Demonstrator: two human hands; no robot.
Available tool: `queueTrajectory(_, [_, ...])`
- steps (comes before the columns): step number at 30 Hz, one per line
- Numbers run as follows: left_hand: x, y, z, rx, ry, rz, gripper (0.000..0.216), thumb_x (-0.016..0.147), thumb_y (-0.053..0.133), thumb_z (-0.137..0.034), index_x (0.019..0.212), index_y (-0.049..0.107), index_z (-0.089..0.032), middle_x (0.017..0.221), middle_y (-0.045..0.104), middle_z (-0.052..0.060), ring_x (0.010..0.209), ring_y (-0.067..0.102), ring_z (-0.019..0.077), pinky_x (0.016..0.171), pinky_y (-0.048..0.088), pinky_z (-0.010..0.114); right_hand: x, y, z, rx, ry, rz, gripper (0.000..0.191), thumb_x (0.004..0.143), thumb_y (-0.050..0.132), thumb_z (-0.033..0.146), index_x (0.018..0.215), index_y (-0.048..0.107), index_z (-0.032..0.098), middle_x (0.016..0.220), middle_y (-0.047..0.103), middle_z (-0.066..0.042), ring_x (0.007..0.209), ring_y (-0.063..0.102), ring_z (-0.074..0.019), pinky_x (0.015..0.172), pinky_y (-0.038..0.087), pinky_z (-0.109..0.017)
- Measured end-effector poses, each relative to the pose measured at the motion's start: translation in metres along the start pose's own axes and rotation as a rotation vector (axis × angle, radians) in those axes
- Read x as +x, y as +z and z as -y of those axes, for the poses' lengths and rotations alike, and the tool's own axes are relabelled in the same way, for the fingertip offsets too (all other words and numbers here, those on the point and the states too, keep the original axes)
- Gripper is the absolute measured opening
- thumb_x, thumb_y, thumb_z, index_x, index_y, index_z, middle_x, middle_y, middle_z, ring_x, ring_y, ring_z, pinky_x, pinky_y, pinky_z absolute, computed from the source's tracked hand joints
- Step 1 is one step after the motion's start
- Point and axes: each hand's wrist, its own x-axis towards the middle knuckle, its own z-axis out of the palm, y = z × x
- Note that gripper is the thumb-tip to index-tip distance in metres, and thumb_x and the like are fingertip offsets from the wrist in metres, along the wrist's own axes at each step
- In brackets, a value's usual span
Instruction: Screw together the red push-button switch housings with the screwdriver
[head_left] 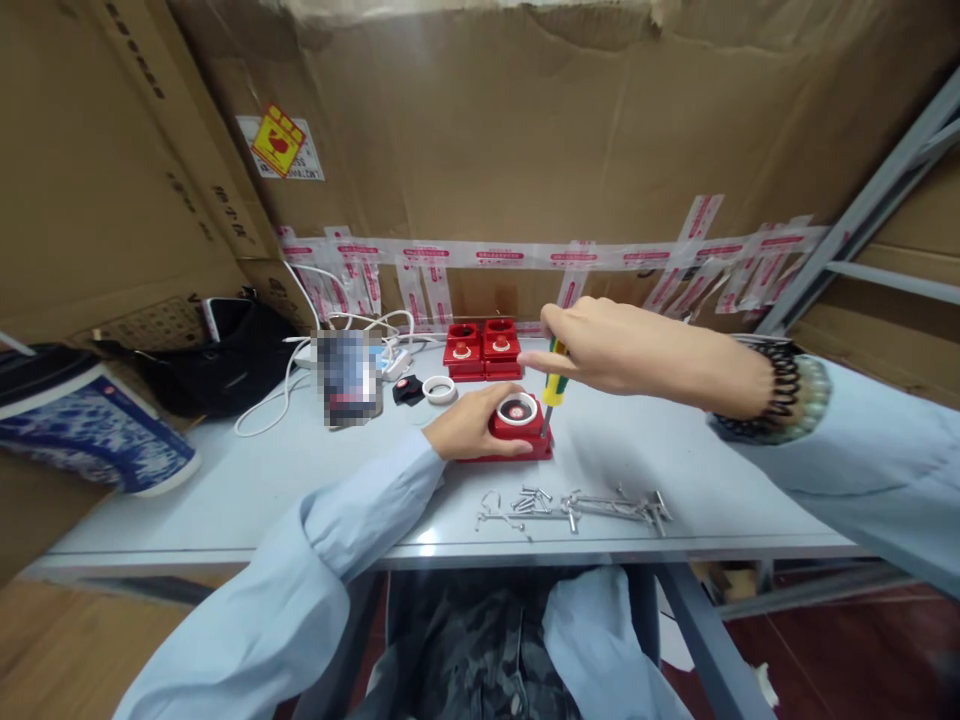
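Note:
A red box-like housing (541, 452) with a white ring (517, 424) round a dark centre lies on the table in front of me. My left hand (476, 425) is wrapped round its left side and grips it. In my right hand (592, 345) is a screwdriver (555, 388) with a yellow and green handle, held nearly upright. Its metal tip points down at the right front corner of the housing; I cannot tell whether it sits in a screw. Loose screws (531, 497) and thin metal rods (615, 506) lie nearer the table edge.
Two more red housings (481, 366) stand at the back. Left of them lie a loose white ring (439, 389), a black part (407, 390), a blurred-out phone-like object (349, 380) and white cables (285, 400). A blue-white cup (97, 425) and black bag (187, 350) stand far left; cardboard (510, 130) walls the back.

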Motion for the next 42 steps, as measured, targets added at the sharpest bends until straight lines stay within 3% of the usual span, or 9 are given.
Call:
queueTrajectory(4, [0.0, 0.0, 0.0, 0.01, -0.024, 0.007, 0.072, 0.069, 0.07, -0.054, 0.127, 0.044, -0.021, 0.128, 0.056, 0.011, 0.115, 0.056, 0.0282, 0.096, 0.044, 0.041, 0.006, 0.002, -0.002, 0.151, -0.058, -0.016, 0.01, 0.083, 0.05, 0.022, 0.092, 0.056, 0.02, 0.081, 0.065, -0.006, 0.069, 0.057, -0.0177, 0.056, 0.035, -0.028])
queueTrajectory(6, [0.0, 0.0, 0.0, 0.008, -0.024, 0.011, 0.072, 0.069, 0.069, -0.055, 0.127, 0.043, -0.022, 0.127, 0.057, 0.01, 0.114, 0.056, 0.0279, 0.096, 0.044, 0.041, 0.006, -0.001, -0.004, 0.262, -0.13, 0.042, 0.017, 0.077, 0.056, 0.017, 0.093, 0.056, 0.023, 0.089, 0.066, -0.004, 0.074, 0.058, -0.0168, 0.058, 0.039, -0.027])
queueTrajectory(13, [0.0, -0.001, -0.001, 0.003, -0.033, 0.009, 0.07, 0.069, 0.069, -0.054, 0.126, 0.045, -0.021, 0.127, 0.057, 0.01, 0.114, 0.056, 0.0286, 0.095, 0.044, 0.041, 0.005, 0.003, -0.003, 0.108, 0.059, -0.019, 0.018, 0.083, 0.054, 0.033, 0.092, 0.056, 0.018, 0.079, 0.063, -0.009, 0.067, 0.056, -0.0202, 0.054, 0.035, -0.031])
queueTrajectory(19, [0.0, -0.001, -0.002, -0.008, -0.021, 0.009, 0.071, 0.069, 0.07, -0.054, 0.127, 0.044, -0.021, 0.127, 0.058, 0.01, 0.114, 0.056, 0.0283, 0.095, 0.044, 0.04, -0.001, -0.006, -0.008, 0.299, -0.124, 0.088, 0.033, 0.074, 0.056, 0.019, 0.105, 0.049, 0.022, 0.096, 0.064, -0.005, 0.079, 0.056, -0.0183, 0.059, 0.037, -0.028])
queueTrajectory(23, [0.0, -0.001, -0.002, -0.011, -0.027, 0.014, 0.069, 0.069, 0.07, -0.052, 0.126, 0.045, -0.022, 0.126, 0.058, 0.009, 0.113, 0.057, 0.0281, 0.094, 0.044, 0.04, -0.006, -0.009, -0.01, 0.298, -0.089, 0.146, 0.032, 0.076, 0.057, 0.031, 0.106, 0.049, 0.021, 0.096, 0.063, -0.006, 0.076, 0.057, -0.0183, 0.058, 0.037, -0.028])
queueTrajectory(27, [0.0, -0.002, -0.002, -0.012, -0.027, 0.022, 0.069, 0.069, 0.071, -0.052, 0.125, 0.045, -0.022, 0.126, 0.058, 0.01, 0.112, 0.057, 0.0281, 0.095, 0.044, 0.041, -0.001, -0.004, -0.006, 0.109, 0.068, 0.109, 0.034, 0.085, 0.046, 0.049, 0.086, 0.055, 0.017, 0.076, 0.06, -0.009, 0.064, 0.054, -0.0196, 0.053, 0.032, -0.031])
queueTrajectory(32, [0.0, -0.003, -0.002, -0.006, -0.007, 0.023, 0.068, 0.069, 0.071, -0.049, 0.126, 0.044, -0.021, 0.125, 0.058, 0.01, 0.112, 0.057, 0.0273, 0.094, 0.044, 0.04, 0.001, -0.012, -0.002, 0.164, -0.028, 0.116, 0.016, 0.079, 0.056, 0.031, 0.09, 0.054, 0.019, 0.083, 0.061, -0.008, 0.068, 0.054, -0.0193, 0.055, 0.034, -0.031])
queueTrajectory(36, [0.0, -0.003, -0.002, 0.006, -0.003, 0.025, 0.069, 0.069, 0.071, -0.05, 0.126, 0.043, -0.021, 0.124, 0.058, 0.009, 0.111, 0.058, 0.0273, 0.094, 0.045, 0.04, -0.003, -0.018, 0.001, 0.275, -0.128, 0.2, 0.028, 0.071, 0.065, 0.022, 0.094, 0.05, 0.022, 0.094, 0.061, -0.006, 0.077, 0.056, -0.0187, 0.057, 0.037, -0.028])
queueTrajectory(42, [0.001, -0.002, -0.001, 0.024, -0.025, 0.02, 0.068, 0.069, 0.07, -0.051, 0.125, 0.045, -0.022, 0.128, 0.056, 0.01, 0.114, 0.056, 0.0286, 0.095, 0.044, 0.04, 0.0, -0.009, 0.003, 0.097, 0.043, 0.037, 0.023, 0.085, 0.052, 0.037, 0.095, 0.05, 0.017, 0.084, 0.061, -0.011, 0.073, 0.057, -0.0231, 0.055, 0.032, -0.032])
